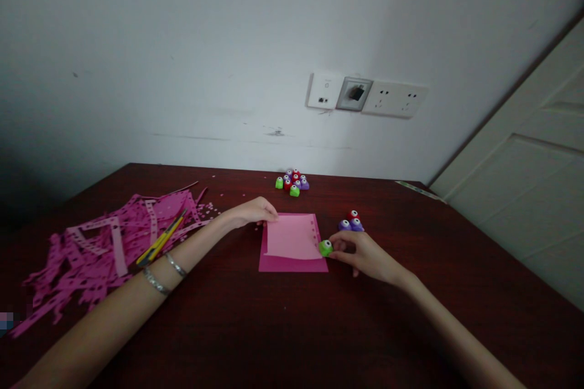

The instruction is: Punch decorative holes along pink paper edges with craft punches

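A light pink sheet of paper (292, 236) with a row of small punched holes along its right edge lies over a darker pink sheet (294, 265). My left hand (255, 211) is closed at the upper left corner of the light sheet, thumb and fingers pinching it. In my right hand (360, 250) is a small green paper punch (325, 248) with a white and black top button, held at the sheet's lower right edge. Just beyond that hand stand a red punch (354, 215) and purple punches (344, 225).
At the table's back, several red, purple and green punches (294, 191) form a cluster. A heap of pink paper strips (116, 243) covers the left side, with a yellow utility knife (159, 242) on it. A ruler-like strip (420, 191) lies at the far right edge. Sockets (395, 99) sit on the wall.
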Demonstrator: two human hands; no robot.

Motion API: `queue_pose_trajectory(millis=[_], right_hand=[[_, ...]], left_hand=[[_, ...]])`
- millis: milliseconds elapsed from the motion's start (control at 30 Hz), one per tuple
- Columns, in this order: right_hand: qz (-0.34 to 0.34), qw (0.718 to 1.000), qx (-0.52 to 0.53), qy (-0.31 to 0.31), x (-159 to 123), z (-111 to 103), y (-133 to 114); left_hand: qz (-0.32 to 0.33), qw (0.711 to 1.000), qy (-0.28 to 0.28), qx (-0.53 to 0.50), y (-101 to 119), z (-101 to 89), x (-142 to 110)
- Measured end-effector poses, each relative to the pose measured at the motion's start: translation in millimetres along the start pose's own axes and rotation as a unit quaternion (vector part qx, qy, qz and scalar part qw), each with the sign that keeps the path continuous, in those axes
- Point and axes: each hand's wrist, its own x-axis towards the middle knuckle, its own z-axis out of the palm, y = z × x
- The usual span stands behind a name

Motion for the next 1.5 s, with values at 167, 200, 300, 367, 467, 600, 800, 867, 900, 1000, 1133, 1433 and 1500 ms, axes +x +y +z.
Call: queue_pose_trajectory(millis=[167, 200, 300, 367, 467, 600, 800, 867, 900, 1000, 1133, 1433, 1500], right_hand=[[-0.002, 1.000, -0.010, 0.001, -1.1, 0.3, -1.8], [-0.003, 1.000, -0.013, 0.001, -1.4, 0.3, -2.4], [-0.008, 1.000, -0.018, 0.000, -1.8, 0.0, -3.9], [-0.010, 1.000, -0.020, 0.000, -1.9, -0.3, -4.2], [-0.012, 1.000, -0.022, 0.000, -2.1, -0.6, -3.9], [-0.016, 1.000, -0.019, -0.002, -2.3, -0.9, -3.7], [-0.010, 1.000, -0.022, 0.000, -2.0, -1.6, -5.4], [-0.008, 1.000, -0.024, 0.002, -2.2, -2.0, -6.3], [-0.007, 1.000, -0.025, 0.002, -2.4, -2.2, -6.7], [-0.007, 1.000, -0.024, -0.001, -2.4, -2.6, -7.2], [-0.007, 1.000, -0.024, -0.006, -1.8, -1.5, -6.7], [-0.019, 0.999, -0.037, -0.005, -0.7, 3.9, -2.6], [-0.025, 0.999, -0.045, -0.003, -0.2, 4.2, -2.0]], left_hand=[[-0.001, 1.000, 0.006, 0.004, -0.2, 0.9, 0.5], [-0.002, 1.000, 0.006, 0.005, 0.2, 0.9, 0.5], [-0.003, 1.000, 0.009, 0.010, 1.2, 0.7, 0.4], [0.000, 1.000, 0.012, 0.011, 1.0, 0.3, 0.7], [0.005, 1.000, 0.009, 0.013, -0.5, -0.6, 1.4], [0.007, 1.000, 0.006, 0.017, -2.4, -1.6, 1.7], [0.004, 1.000, 0.007, 0.017, -1.9, -2.3, -0.2], [0.003, 1.000, 0.008, 0.014, -1.7, -2.5, -0.4], [0.004, 1.000, 0.008, 0.012, -1.7, -2.6, -0.4], [0.004, 1.000, 0.004, 0.010, -2.2, -2.6, 0.0], [0.010, 1.000, 0.003, 0.008, -1.9, -1.4, 0.1], [0.015, 0.999, 0.018, 0.034, -2.2, 6.0, 2.0], [0.017, 1.000, 0.011, 0.022, -5.7, 7.2, 4.6]])
